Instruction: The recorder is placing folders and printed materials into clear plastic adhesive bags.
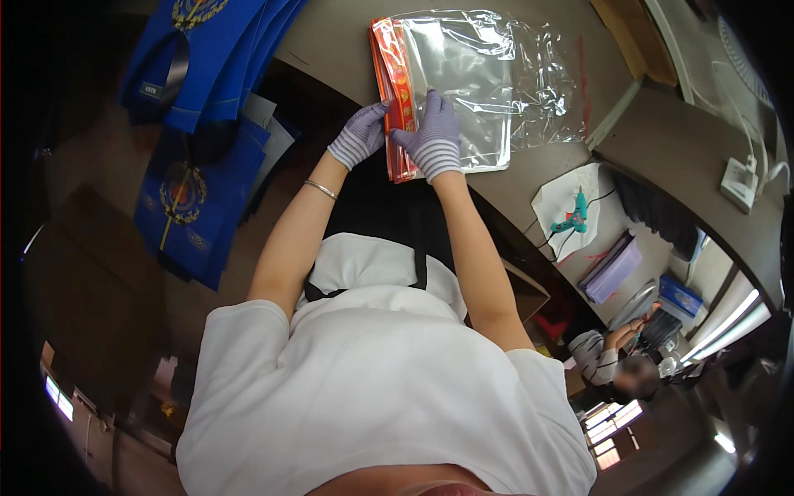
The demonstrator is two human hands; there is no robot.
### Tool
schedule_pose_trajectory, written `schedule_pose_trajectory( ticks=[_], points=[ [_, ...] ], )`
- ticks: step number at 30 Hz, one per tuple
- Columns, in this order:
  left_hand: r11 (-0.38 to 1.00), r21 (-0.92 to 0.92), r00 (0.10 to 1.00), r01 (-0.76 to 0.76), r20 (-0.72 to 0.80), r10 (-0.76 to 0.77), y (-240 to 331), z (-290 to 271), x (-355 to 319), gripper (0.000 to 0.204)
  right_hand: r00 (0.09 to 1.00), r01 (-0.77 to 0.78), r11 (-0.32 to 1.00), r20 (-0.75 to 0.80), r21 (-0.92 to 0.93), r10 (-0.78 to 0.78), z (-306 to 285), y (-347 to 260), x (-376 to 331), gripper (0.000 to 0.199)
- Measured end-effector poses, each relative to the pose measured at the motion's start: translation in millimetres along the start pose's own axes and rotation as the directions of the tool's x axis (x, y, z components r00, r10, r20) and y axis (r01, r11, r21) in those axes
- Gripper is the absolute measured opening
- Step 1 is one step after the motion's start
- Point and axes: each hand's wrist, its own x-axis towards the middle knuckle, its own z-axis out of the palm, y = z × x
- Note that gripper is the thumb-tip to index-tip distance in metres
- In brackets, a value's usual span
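Biggest first: person in white tee (380, 380), facing the tabletop (331, 41), 2 bare forearms out over it. Tabletop is grey-brown.

Blue bags (217, 70) with gold emblems, several, fanned at the person's left; can't tell what holds them up.

Main item: clear plastic sheeting (467, 70), shiny and creased, on the tabletop dead ahead of the person. Red-and-gold stack (400, 91) shows along its left side, several edges visible.

2 hands, both in purple gloves with striped cuffs. Right hand (434, 132): grip released, palm down, fingers extended over the plastic, thumb on the red-and-gold edge. Left hand (364, 132): fingers against the outer left edge of the stack; can't tell if that grip is pinching or just touching.

Off to the right: white sheet (550, 198), purple bundle (610, 266) near it, 1 teal glue gun (571, 217) lying on the sheet.

White power socket (738, 183), far right, cables attached.

Smallest: 1 silver bracelet (321, 189), left forearm.
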Motion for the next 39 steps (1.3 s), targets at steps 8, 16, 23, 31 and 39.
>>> schedule_pose_trajectory(
  ticks=[8, 16, 23, 31, 39],
  points=[
    [0.991, 0.102, 0.996, -0.091, -0.011, 0.093, -12, -6, 3, 0.032, 0.974, 0.18, 0.834, 0.021, 0.521, -0.224, -4, 38, 12, 0.076],
    [0.935, 0.341, 0.979, -0.101, -0.132, 0.154, -10, 11, 5, 0.027, 0.959, 0.206, 0.71, 0.006, 0.673, -0.284, 3, 61, 13, 0.059],
    [0.976, 0.212, 0.968, -0.054, -0.229, 0.103, -7, 14, 3, 0.03, 0.955, 0.172, 0.594, 0.015, 0.786, -0.297, 10, 75, 19, 0.062],
    [0.632, 0.773, 0.945, 0.057, -0.247, 0.217, -2, 43, 6, 0.035, 0.964, 0.264, 0.892, -0.07, 0.368, -0.256, -2, 31, 4, 0.071],
    [0.784, 0.62, 0.998, -0.02, -0.029, 0.049, -5, 59, -7, 0.044, 0.952, 0.191, 0.79, 0.087, 0.583, -0.294, -13, 65, 28, 0.059]
  ],
)
